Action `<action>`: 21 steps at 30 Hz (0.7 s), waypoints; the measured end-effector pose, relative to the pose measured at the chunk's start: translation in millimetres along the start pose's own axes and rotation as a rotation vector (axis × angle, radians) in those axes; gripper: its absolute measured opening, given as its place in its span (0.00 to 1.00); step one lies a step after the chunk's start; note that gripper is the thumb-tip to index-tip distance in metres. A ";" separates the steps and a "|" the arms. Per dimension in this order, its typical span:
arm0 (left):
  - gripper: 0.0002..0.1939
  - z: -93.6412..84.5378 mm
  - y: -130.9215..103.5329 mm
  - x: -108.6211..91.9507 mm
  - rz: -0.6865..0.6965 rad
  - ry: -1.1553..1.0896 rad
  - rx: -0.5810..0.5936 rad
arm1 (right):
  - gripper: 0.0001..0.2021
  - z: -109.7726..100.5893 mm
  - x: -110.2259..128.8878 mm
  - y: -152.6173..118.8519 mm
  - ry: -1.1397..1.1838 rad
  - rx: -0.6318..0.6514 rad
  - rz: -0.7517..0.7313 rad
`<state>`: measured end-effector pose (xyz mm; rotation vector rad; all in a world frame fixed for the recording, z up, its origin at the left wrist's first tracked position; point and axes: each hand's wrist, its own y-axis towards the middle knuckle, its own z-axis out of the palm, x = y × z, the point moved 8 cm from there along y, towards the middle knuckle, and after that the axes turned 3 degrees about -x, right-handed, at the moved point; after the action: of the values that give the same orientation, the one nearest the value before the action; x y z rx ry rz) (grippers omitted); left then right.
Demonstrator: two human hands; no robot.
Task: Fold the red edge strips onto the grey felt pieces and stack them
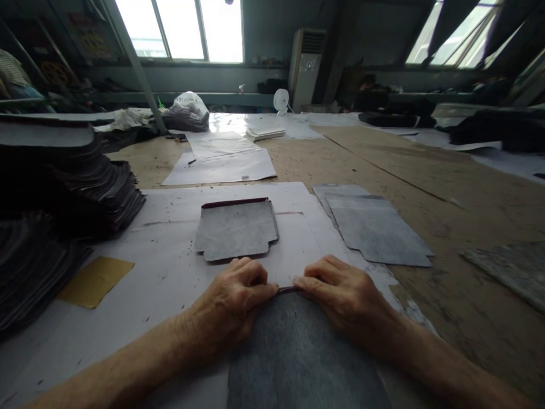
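Observation:
A dark grey sheet of material [302,358] lies before me, its far edge folded into a narrow dark red strip. My left hand [238,298] pinches that edge from the left, thumb and fingers closed on it. From the right, my right hand [340,292] grips the same edge with fingers curled, a short stretch of the fold showing between both hands. Just beyond my left hand sits a small pile of grey cut pieces [236,230] with a dark red far edge. Farther right, more grey cut pieces [374,227] overlap one another.
Tall stacks of dark sheets [97,187] rise at the left, beside a tan square [97,281]. White paper [157,267] covers the table under the work. Behind are paper sheets [221,165], a small white fan [281,101] and a metal post [140,68]. A rough grey slab [511,270] lies right.

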<state>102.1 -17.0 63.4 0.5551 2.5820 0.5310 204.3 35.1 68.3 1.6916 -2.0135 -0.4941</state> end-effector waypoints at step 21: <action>0.16 12.4 -6.9 -0.7 0.124 0.061 0.151 | 0.14 0.0 15.5 -2.2 -0.069 0.067 -0.124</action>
<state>106.8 -19.8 50.3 0.7657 2.6731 0.4002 203.9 19.5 69.0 1.8722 -2.0018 -0.5396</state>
